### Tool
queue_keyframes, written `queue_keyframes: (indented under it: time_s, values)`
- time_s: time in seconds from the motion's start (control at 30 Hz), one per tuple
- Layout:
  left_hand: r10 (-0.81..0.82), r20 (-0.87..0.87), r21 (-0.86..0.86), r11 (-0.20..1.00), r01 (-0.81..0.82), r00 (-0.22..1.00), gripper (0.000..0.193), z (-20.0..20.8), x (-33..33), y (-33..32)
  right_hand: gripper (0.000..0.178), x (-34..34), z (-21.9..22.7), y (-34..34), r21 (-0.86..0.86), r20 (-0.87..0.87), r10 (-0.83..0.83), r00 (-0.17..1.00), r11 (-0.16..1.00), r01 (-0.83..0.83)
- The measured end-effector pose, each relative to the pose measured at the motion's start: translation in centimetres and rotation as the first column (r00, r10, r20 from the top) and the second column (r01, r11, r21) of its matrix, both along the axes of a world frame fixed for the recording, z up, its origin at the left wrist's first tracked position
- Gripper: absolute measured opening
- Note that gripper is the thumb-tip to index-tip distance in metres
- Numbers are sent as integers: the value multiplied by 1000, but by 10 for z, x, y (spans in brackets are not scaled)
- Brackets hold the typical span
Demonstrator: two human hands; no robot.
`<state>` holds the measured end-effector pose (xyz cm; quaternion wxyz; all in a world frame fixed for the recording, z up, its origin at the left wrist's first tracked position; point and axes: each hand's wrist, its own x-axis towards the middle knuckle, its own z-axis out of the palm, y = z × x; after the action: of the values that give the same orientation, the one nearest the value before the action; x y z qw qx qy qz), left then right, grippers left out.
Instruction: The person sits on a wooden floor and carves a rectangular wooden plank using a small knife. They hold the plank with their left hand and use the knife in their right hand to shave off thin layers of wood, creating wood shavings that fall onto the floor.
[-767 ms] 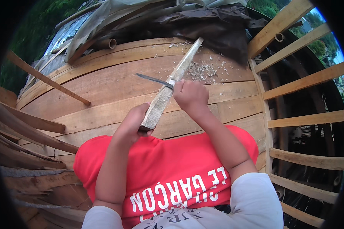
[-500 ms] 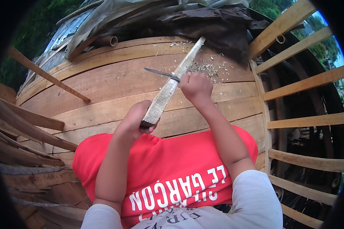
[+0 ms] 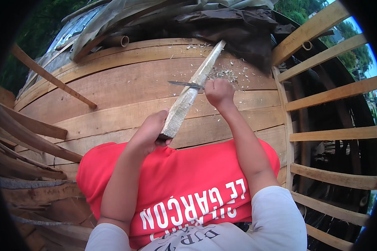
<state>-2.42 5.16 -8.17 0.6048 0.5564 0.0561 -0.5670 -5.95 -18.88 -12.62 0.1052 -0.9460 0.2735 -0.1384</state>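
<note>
A long, pale piece of wood (image 3: 184, 106) slants away from me, its far tip narrow and its near end thicker and squared. My left hand (image 3: 151, 129) is wrapped round that near end, low over my lap. In a closed fist my right hand (image 3: 220, 92) grips a knife (image 3: 184, 84), whose handle is hidden by the fingers. The blade lies across the wood about midway along, its point sticking out to the left. Wood shavings (image 3: 224, 74) are scattered on the boards by the far half of the piece.
Wide planks (image 3: 125, 79) form the floor before me. Wooden slats (image 3: 335, 134) make a railing on the right, and leaning poles (image 3: 52, 77) stand on the left. Dark plastic sheeting (image 3: 238, 37) and a bamboo pole (image 3: 117, 41) lie at the far edge. Red cloth (image 3: 188, 167) covers my lap.
My right hand has shifted slightly right and a little down with the knife. The blade now lies flatter across the wood. My left hand keeps its hold with barely any movement.
</note>
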Motion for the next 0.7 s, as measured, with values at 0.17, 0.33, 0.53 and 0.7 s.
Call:
queue_keyframes:
  time_s: [0.17,0.33,0.53,0.7]
  values:
    - [39,8,41,998,-39,999,36,-6,6,3,46,-3,16,44,17,-67,70,995,997,-69]
    - [-19,28,12,1000,19,999,37,-1,2,-4,46,7,4,0,12,39,33,999,999,-34]
    - [-2,18,57,998,1,1000,37,-8,0,-1,46,-8,6,23,59,-43,114,993,992,-112]
    - [10,56,48,999,-12,998,38,-5,10,-2,44,-10,23,44,3,-87,8,996,1000,-7]
